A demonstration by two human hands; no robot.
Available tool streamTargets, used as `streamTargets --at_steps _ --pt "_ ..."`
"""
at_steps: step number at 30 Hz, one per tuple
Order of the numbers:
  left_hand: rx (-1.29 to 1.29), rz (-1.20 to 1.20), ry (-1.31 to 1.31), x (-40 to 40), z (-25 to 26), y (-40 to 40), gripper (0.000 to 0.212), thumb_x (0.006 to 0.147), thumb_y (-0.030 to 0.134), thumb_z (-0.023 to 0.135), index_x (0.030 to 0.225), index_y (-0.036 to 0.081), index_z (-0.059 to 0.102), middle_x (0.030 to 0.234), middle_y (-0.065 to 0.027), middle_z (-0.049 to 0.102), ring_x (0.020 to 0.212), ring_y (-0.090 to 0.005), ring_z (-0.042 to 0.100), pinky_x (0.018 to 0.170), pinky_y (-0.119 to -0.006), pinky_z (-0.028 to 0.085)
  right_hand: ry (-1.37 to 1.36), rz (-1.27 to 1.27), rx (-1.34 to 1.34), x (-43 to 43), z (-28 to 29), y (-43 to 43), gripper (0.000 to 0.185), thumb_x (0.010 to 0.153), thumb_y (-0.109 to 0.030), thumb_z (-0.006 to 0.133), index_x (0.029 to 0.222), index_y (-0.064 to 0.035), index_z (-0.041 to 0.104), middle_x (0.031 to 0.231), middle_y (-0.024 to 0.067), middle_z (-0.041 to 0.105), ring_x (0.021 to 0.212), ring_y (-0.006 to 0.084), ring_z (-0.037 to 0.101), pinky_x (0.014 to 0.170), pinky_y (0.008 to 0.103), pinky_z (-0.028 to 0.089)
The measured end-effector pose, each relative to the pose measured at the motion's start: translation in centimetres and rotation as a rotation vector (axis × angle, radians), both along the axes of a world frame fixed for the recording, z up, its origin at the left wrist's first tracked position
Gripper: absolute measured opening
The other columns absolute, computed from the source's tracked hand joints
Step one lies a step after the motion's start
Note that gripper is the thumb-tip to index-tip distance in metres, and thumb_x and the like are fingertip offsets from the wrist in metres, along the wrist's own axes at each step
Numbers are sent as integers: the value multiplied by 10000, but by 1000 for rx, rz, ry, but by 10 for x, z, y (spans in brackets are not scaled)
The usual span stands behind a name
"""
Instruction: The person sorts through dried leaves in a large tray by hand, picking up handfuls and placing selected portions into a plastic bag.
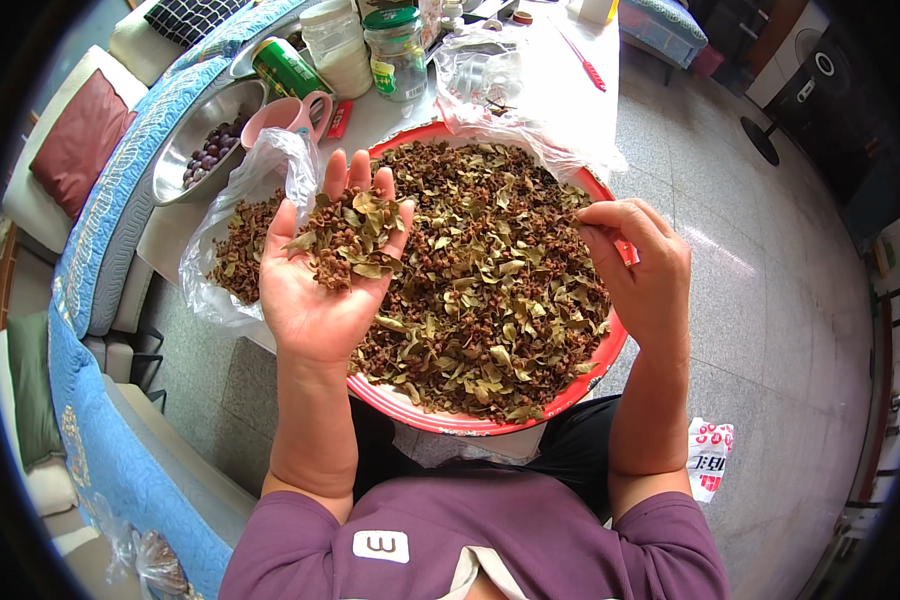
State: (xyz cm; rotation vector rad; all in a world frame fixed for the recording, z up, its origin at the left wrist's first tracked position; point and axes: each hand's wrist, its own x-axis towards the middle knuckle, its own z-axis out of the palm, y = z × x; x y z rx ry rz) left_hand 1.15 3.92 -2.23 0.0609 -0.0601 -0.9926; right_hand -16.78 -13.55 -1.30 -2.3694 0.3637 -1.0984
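Observation:
A wide red-rimmed enamel basin point(480, 425) holds a heap of dried Sichuan-pepper-like husks and leaves point(487, 300). My left hand point(311, 315), palm up over the basin's left side, cradles a clump of the same husks and leaves point(352, 236). Over the right rim is my right hand point(641, 262), its thumb and forefinger pinched together on what looks like a small dark bit, too small to name. Left of my left hand, a clear plastic bag point(202, 289) lies open with more brown husks point(244, 232) inside.
A steel bowl of grapes point(165, 169), a pink cup point(270, 120), a green can point(289, 67), a green-lidded glass jar point(397, 64) and a white-filled jar point(337, 52) stand behind. Crumpled plastic point(487, 67) drapes the far rim. A printed bag point(709, 457) lies on the floor.

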Motion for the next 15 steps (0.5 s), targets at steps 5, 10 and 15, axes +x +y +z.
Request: streamTargets --at_steps 5,10,15 --pt "-61 -26 -18 1 -3 0 443 892 254 325 1248 12 431 1318 -135 419 1276 -272 311 1079 -480 177 -2 2 -5 0 0 -1 98 760 -20 634 853 -36 606 779 80 605 659 194 605 569 269 475" --pt "-45 -23 -19 -1 -2 0 444 891 257 325 1251 18 430 1319 -129 420 1279 -264 307 1080 -476 176 11 9 -4 1 1 1 91 763 -26 632 850 -36 608 775 79 608 660 193 608 578 271 480" --pt "-5 -16 3 -3 0 -2 464 910 314 297 1237 22 448 1267 -128 473 1223 -289 381 1041 -485 250 13 7 -17 1 0 0 90 761 -26 633 848 -33 608 776 80 609 659 189 610 580 270 482"
